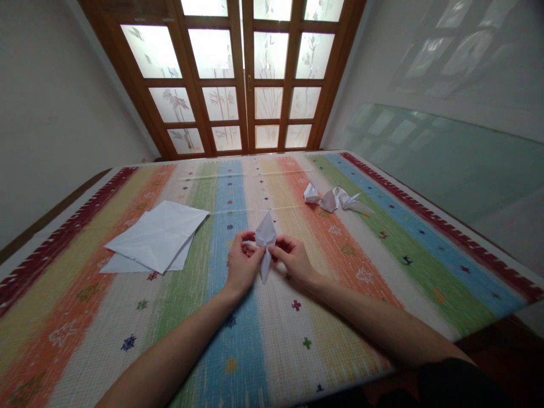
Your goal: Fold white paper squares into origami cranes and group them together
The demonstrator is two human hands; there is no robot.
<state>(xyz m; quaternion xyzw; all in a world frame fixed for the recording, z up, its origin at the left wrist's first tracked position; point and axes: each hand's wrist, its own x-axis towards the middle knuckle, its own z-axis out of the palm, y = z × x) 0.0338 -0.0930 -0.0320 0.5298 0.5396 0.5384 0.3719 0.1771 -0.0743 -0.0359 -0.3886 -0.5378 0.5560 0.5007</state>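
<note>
A folded white origami paper [266, 231] is held just above the striped tablecloth, between my two hands. Its wide pointed end aims away from me, and a narrow point hangs toward me. My left hand [244, 258] pinches its left side near the narrow middle, the thumb lying on the paper. On the other side, my right hand [295, 258] grips the right edge at about the same height, thumb in front and fingers curled behind. The fingertips behind the paper are partly hidden.
To the left lie several overlapping sheets of white paper [161, 235] with crease lines. Several folded white paper figures [329, 199] sit in a group at the right back. The striped tablecloth [182, 334] covers the table; wooden glazed doors [249, 85] stand beyond.
</note>
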